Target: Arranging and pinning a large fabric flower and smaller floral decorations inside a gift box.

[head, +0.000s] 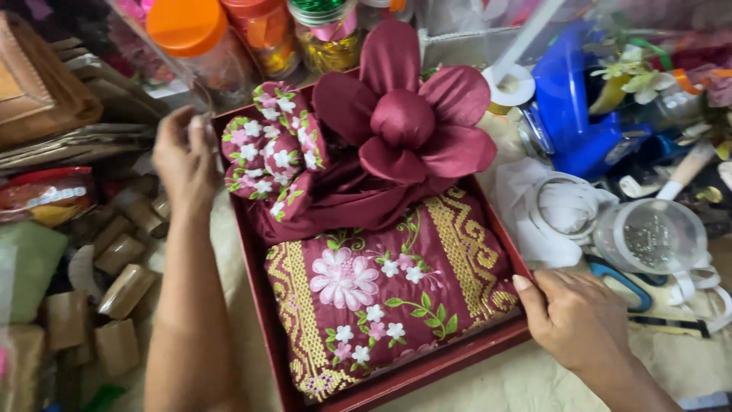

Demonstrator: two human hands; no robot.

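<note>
Cluttered craft table all around, with a pale cloth [526, 381] underneath everything. Dead centre sits a dark red tray [396, 381], square-ish with low walls, turned a bit so one corner points toward the camera. Inside it lies a folded maroon fabric [381, 294] with gold woven borders and pink and white embroidered flowers. At the far end of the tray the same cloth is shaped into a big satin flower [404, 118], plain maroon petals around a puffy middle, and just to its left a smaller flower [274, 149] made from the embroidered part.

The left hand [185, 160] is on the tray's far left corner, fingers curled over the rim beside the small flower, so it's gripping the edge rather than open. The right hand [572, 313] rests against the near right wall of the tray, thumb on the rim touching the fabric's edge, fingers flat outside; can't tell if they wrap underneath.

Behind the tray: jars with orange lids [187, 27] and a glittery one. Right side has a clear round container [652, 236], white ribbon rolls [560, 210] and something blue plastic [568, 107]. Left side, small brown wrapped blocks [126, 290] piled up
</note>
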